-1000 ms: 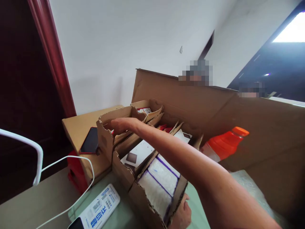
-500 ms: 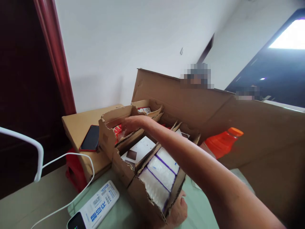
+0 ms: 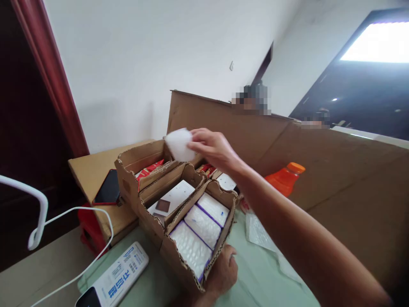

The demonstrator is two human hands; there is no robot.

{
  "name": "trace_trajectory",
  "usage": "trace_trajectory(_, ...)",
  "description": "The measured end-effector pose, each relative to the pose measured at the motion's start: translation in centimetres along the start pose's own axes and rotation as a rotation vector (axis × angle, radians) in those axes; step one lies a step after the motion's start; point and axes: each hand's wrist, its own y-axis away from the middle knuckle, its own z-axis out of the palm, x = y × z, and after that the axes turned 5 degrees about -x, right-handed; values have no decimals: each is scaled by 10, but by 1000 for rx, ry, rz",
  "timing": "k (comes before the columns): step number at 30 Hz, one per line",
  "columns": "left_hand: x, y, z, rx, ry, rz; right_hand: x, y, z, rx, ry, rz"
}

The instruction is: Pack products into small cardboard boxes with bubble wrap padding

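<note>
A small white packet point(image 3: 179, 144), pinched at one edge, hangs tilted above the open cardboard tray point(image 3: 134, 160).

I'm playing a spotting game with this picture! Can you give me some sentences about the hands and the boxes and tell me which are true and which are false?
1. The right hand holds a white packet up above the cardboard trays. True.
2. The left hand is lifting the orange bottle. False: it rests at the near corner of the closest cardboard tray; the bottle stands untouched by the big cardboard wall.
3. The closest tray holds white packets with purple edges. True.
4. A dark phone lies inside the closest tray. False: it lies on a flat cardboard box to the left of the trays.
5. A white cable runs across the left side. True.
</note>
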Motion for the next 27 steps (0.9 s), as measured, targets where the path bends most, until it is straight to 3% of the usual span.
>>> trace_trajectory(2,-4,-1,4,13,-7,12,18,57,-37,187,-114,128)
trace_trajectory(5,-11,-3,11,30,-11,22,59,154,-72,277,-54,386)
trace_trajectory(8,-17,-3,15,45,-8,29,105,236,-83,218,25,637)
trace_trajectory(9,-19,-3,16,50,-7,31,119,255,-83,193,73,661)
trace_trajectory(12,-22,-4,18,56,-8,38,145,282,-81,162,233,658)
trace_trajectory(14,-23,-4,19,54,-9,39,152,273,-77,180,333,624)
trace_trajectory(17,-23,-4,20,53,-7,28,146,228,-63,193,377,555)
trace_trajectory(22,-18,-1,19,44,3,-5,106,96,-19,86,397,291)
trace_trajectory(27,-16,-9,14,-13,21,-22,86,-43,27,-137,492,313)
